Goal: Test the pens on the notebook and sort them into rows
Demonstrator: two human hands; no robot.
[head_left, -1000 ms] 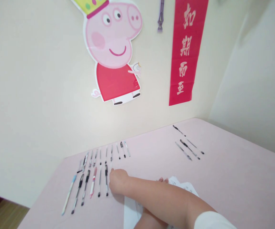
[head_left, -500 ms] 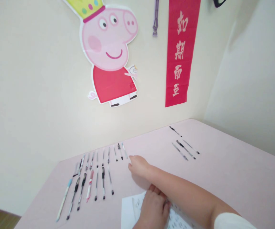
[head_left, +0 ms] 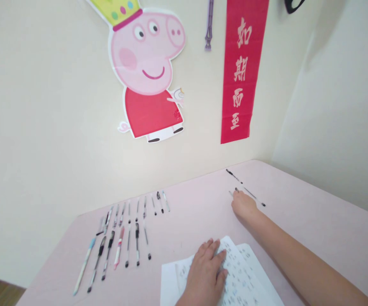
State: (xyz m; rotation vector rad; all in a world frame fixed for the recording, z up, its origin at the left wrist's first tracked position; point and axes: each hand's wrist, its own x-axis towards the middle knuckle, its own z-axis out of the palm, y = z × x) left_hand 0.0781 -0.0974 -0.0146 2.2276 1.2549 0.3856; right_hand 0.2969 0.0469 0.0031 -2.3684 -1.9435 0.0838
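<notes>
My left hand (head_left: 207,272) lies flat, fingers spread, on a white sheet of paper (head_left: 246,278) with handwriting at the near edge of the pink table (head_left: 314,221). My right arm stretches across to a small group of black pens at the far right. My right hand (head_left: 244,205) rests over two of them, whose tips stick out past the fingertips. The fingers are bent down and I cannot see whether they grip. A third long black pen (head_left: 249,193) lies just beyond the hand.
Two rows of pens lie side by side at the table's left: a front row (head_left: 118,253) of longer pens and a back row (head_left: 136,208) of shorter ones. A cartoon pig cutout (head_left: 148,72) and a red banner (head_left: 239,72) hang on the wall behind.
My right hand left the rows of pens at the left, where one more pen now lies, and swung right onto the far-right pens. My left hand has come into full view on the paper.
</notes>
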